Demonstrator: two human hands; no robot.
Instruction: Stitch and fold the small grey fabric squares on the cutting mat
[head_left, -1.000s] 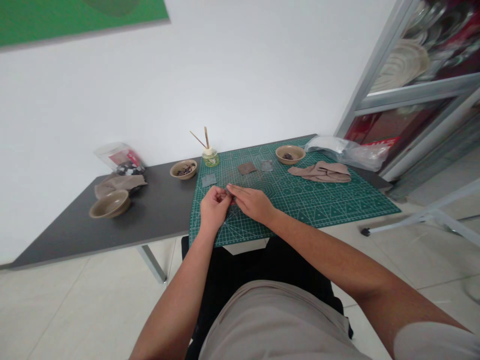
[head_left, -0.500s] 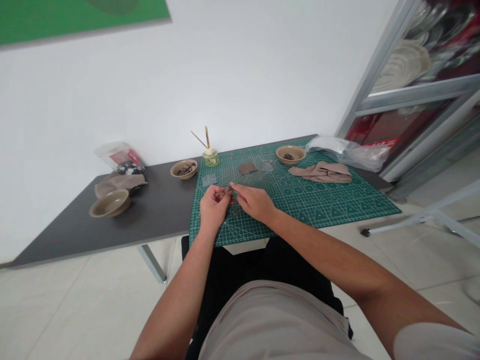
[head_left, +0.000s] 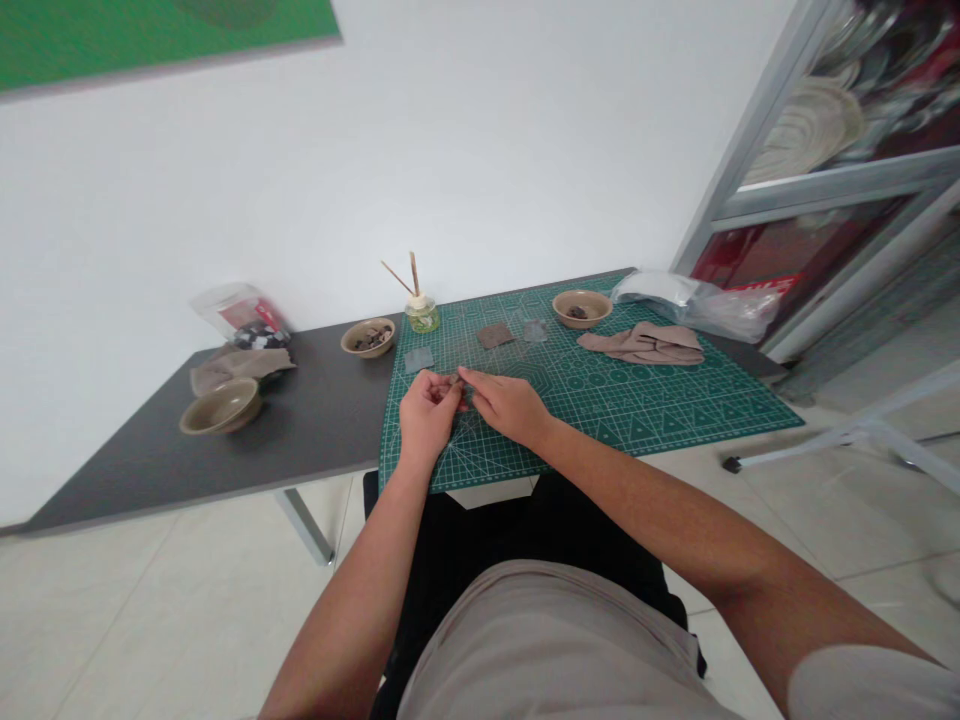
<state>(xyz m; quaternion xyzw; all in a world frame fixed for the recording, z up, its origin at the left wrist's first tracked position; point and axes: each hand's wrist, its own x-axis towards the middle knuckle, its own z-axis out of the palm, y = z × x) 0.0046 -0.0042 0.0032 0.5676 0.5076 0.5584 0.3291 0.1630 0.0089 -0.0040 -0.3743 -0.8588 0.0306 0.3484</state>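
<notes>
A dark grey table (head_left: 315, 420) runs across the middle of the frame, with a green cutting mat (head_left: 615, 400) over its right part. At the mat's left, centre frame, two bare hands meet. The left hand (head_left: 426, 415) is curled, thumb and fingers pinched on something small. The right hand (head_left: 517, 405) stretches its index finger to the same spot, its other fingers bent; whether it grips is impossible to tell. A bowl (head_left: 375, 353) of dark and tan bits stands left of the mat; another bowl (head_left: 596, 305), upper right of centre, holds a few dark bits. Between them lies a flat brown square (head_left: 495, 335), untouched. Smallest is the brownish-grey piece (head_left: 454, 382) at the fingertips. Handling of it seems underway, not finished; how much remains cannot be judged. A second ago the right fingers lay flatter across the left fingertips; now more of the piece shows. Bowls and square have not moved.
</notes>
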